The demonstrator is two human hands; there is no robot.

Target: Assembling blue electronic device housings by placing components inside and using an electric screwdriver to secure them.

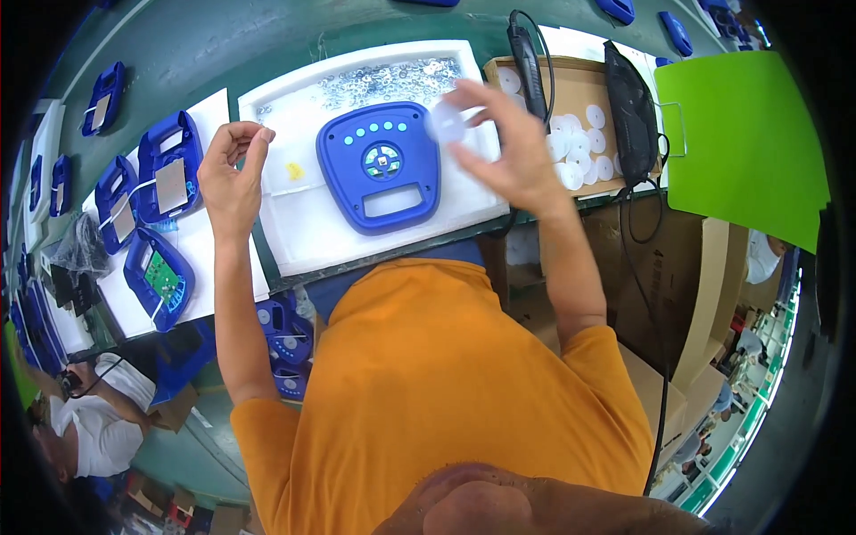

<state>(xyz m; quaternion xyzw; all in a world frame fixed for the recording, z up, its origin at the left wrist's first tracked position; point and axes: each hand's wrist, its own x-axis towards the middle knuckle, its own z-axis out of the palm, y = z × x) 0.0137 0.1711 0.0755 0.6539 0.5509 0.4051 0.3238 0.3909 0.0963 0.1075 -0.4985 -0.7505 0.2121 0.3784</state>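
Note:
A blue plastic housing [337, 169] with a row of pale round buttons, a round opening and a slot lies face up in a white foam tray [294, 241]. My right hand [513, 147] is above the tray's right side, its fingers and thumb around a thin whitish disc [447, 123] at the housing's upper right corner; the disc is blurred. Over the tray's left edge hovers my left hand [234, 169], apart from the housing. Its fingers are curled toward the thumb in a pinch, and whatever is between the tips cannot be made out.
Small metal parts [383, 82] fill the tray's far end; a yellow scrap [295, 170] lies at its left. A cardboard box [571, 80] at right holds more white discs [572, 143], a black handheld tool [528, 71] and a black pouch [629, 116]. Opened blue housings [169, 165] stand left.

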